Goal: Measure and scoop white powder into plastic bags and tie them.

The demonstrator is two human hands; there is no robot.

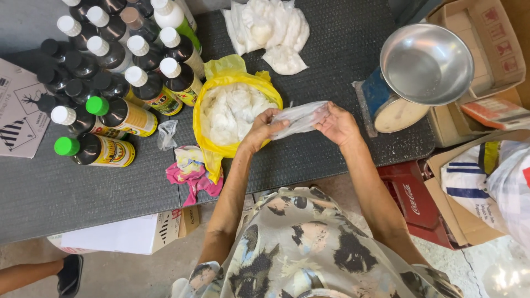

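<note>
Seen from the head camera, both hands meet over the dark grooved table, each pinched on an end of a small clear bag: the left hand grips its near end right beside the yellow bag, and the right hand grips the other end, fingers closed on the film. The clear bag hangs just above the table, at the right rim of the yellow bag, stretched nearly flat between the two grips. To work it well, I judge the thumbs should rub the two thin layers against each other near the edge so the mouth parts, with a light pull rather than a hard tug, since film this thin looks apt to tear or cling shut. The bag is pale, crinkled and half see-through, and seems empty, though its mouth cannot be made out. The yellow bag stands open, filled with soft white lumps. More white lumps in clear wraps lie further back. Dark bottles with white, black and green caps crowd the left. A metal scale with a round pan stands to the right, beside cardboard boxes.
</note>
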